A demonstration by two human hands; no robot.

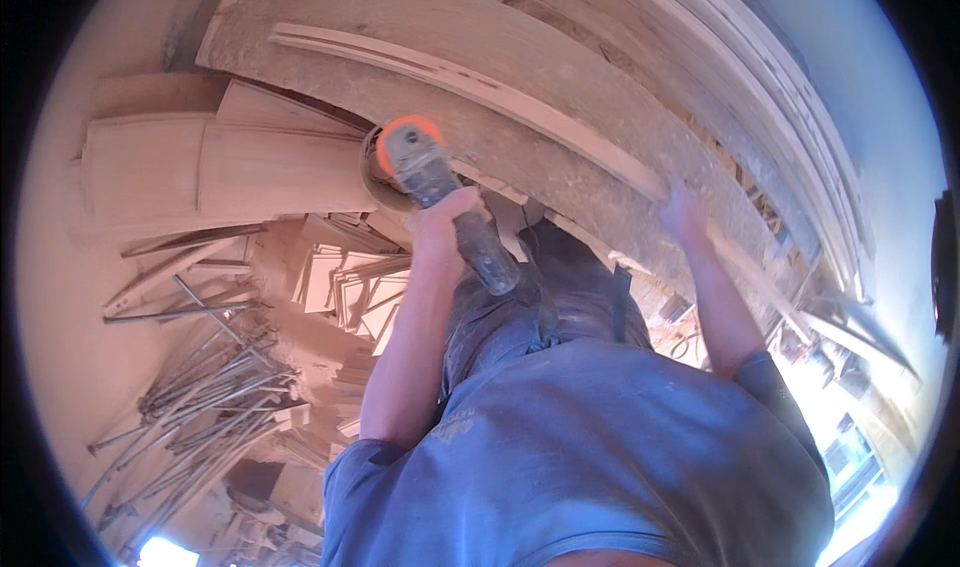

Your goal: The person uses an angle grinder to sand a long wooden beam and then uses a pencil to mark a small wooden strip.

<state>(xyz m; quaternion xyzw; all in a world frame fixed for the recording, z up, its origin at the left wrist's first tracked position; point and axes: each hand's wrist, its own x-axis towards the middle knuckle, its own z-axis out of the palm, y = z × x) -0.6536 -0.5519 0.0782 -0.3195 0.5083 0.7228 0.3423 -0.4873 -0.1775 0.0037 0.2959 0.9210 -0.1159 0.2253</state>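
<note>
My left hand [452, 219] is wrapped round the dark body of an angle grinder [482, 252]. The tool's grey head has a bright orange rim and points up and to the left, close to the near edge of a wooden workbench [580, 87]. A long, narrow wooden strip [520, 110] lies along the bench, with dark slots or marks near its left part. My right hand [684, 215] closes over this strip toward its right end; its fingers are slightly blurred. The grinder's head is apart from the strip.
Long boards [740, 42] are stacked beyond the bench. At the left are large panels [190, 172], a pile of thin metal rods or clamps [215, 397] and a heap of small flat wood pieces [350, 287]. A round tub-like rim [375, 182] shows behind the grinder.
</note>
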